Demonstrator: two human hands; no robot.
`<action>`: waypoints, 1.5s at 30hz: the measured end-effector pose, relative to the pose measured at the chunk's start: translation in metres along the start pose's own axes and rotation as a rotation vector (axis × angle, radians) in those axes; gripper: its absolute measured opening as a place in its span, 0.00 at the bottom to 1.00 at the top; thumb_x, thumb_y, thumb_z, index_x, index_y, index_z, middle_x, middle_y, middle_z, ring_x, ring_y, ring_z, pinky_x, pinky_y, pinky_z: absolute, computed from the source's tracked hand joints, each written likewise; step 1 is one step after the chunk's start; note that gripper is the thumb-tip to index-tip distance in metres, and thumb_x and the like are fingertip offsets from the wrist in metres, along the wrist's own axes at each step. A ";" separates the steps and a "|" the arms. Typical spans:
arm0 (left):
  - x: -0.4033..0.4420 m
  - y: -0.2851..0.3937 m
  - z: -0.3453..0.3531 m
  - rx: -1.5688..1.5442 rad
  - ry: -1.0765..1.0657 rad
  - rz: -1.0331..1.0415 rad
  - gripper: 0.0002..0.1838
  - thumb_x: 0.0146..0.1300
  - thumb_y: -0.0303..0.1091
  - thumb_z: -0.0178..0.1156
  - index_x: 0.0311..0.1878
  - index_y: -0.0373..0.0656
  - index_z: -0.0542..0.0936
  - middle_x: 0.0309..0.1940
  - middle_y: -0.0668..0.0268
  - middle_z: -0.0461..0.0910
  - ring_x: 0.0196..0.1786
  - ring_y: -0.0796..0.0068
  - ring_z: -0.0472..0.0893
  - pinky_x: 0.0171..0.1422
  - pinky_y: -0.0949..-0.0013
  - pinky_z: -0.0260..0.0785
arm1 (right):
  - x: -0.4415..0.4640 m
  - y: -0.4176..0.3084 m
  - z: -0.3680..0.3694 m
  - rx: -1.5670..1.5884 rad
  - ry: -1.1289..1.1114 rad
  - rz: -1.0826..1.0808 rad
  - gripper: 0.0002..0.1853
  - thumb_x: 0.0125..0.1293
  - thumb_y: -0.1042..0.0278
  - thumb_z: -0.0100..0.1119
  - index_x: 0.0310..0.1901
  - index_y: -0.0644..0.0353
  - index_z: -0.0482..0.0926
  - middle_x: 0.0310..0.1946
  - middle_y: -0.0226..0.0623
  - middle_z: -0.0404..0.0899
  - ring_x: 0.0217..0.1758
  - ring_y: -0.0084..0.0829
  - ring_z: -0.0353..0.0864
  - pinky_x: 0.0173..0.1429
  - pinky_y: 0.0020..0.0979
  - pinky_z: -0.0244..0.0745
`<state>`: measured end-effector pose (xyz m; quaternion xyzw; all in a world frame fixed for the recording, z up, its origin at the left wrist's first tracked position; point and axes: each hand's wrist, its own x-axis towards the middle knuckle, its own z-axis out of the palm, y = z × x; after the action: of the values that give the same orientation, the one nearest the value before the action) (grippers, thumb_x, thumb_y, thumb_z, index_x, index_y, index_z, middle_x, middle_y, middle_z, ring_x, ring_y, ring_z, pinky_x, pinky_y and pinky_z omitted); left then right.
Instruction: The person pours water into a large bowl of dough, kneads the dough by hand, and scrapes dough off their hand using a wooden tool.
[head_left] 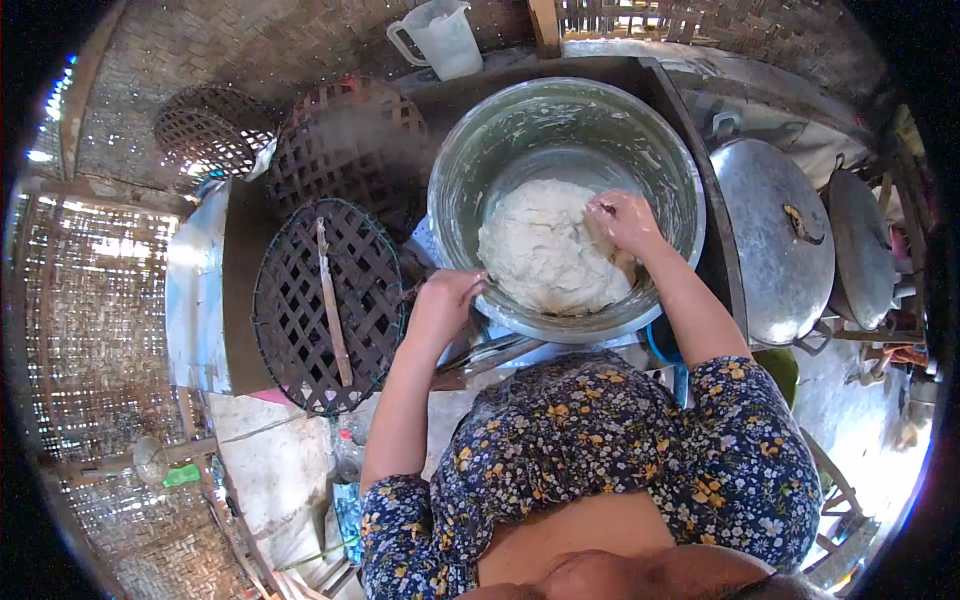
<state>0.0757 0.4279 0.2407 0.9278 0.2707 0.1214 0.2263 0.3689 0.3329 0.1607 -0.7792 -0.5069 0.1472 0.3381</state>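
Observation:
A large lump of pale dough (550, 245) lies in a deep, wide metal basin (560, 100) whose inner wall is smeared with dough. My right hand (627, 222) is inside the basin at the right side of the lump, fingers curled into the dough and coated with it. At the basin's near left edge, my left hand (447, 303) is closed, thumb and fingers pinching the rim.
Woven openwork baskets (330, 300) stand left of the basin, one with a wooden stick across it. A clear plastic jug (445, 40) stands behind. To the right are large metal pots with lids (770, 240). Woven bamboo walls (100, 330) surround the place.

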 end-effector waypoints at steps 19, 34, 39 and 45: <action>0.002 0.017 0.003 0.001 -0.326 0.094 0.14 0.48 0.29 0.63 0.41 0.48 0.80 0.27 0.60 0.77 0.35 0.60 0.74 0.40 0.64 0.68 | -0.003 -0.002 -0.001 -0.021 -0.007 -0.066 0.12 0.53 0.59 0.53 0.32 0.57 0.80 0.34 0.44 0.78 0.41 0.44 0.76 0.48 0.39 0.70; -0.070 -0.007 0.030 -0.404 0.295 -0.371 0.07 0.52 0.28 0.61 0.35 0.39 0.81 0.34 0.59 0.81 0.39 0.70 0.79 0.46 0.72 0.69 | -0.005 0.002 -0.008 0.017 -0.018 -0.004 0.13 0.53 0.60 0.54 0.36 0.57 0.80 0.36 0.45 0.78 0.40 0.46 0.76 0.47 0.38 0.71; -0.094 -0.034 0.055 -0.110 0.289 -0.375 0.07 0.55 0.29 0.57 0.36 0.38 0.80 0.33 0.56 0.79 0.37 0.60 0.79 0.43 0.67 0.70 | -0.003 0.001 -0.001 0.114 -0.070 -0.069 0.12 0.52 0.60 0.55 0.36 0.57 0.80 0.35 0.44 0.78 0.40 0.44 0.77 0.46 0.36 0.71; -0.093 -0.064 0.083 0.022 0.049 -0.590 0.10 0.56 0.31 0.51 0.41 0.41 0.77 0.35 0.49 0.77 0.40 0.49 0.76 0.44 0.56 0.68 | 0.019 -0.054 -0.003 0.062 -0.217 -0.332 0.13 0.54 0.58 0.52 0.35 0.57 0.79 0.35 0.44 0.78 0.41 0.43 0.76 0.46 0.39 0.70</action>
<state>-0.0006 0.3946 0.1284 0.8080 0.5357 0.0699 0.2352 0.3415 0.3625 0.2020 -0.6536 -0.6572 0.1878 0.3249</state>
